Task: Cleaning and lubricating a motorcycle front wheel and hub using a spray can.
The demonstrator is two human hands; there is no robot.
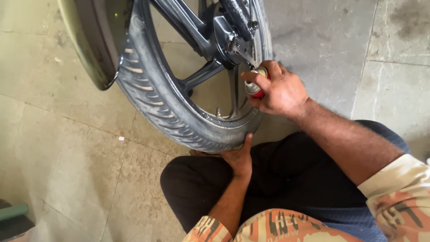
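Observation:
A motorcycle wheel with a black ribbed tyre [156, 101] and dark alloy spokes fills the upper middle of the view. My right hand [278, 89] grips a small red spray can [256, 88], its nozzle pointed at the hub and chain area [233, 42]. My left hand [237, 157] cups the underside of the tyre near the floor, fingers partly hidden beneath it. I am crouched, with my dark trousers [268, 179] just behind the wheel.
A grey-green mudguard [92, 45] curves over the tyre at the upper left. The floor is pale stone tile [62, 148] with a stained patch at the upper right. A green object [11, 213] shows at the lower left edge.

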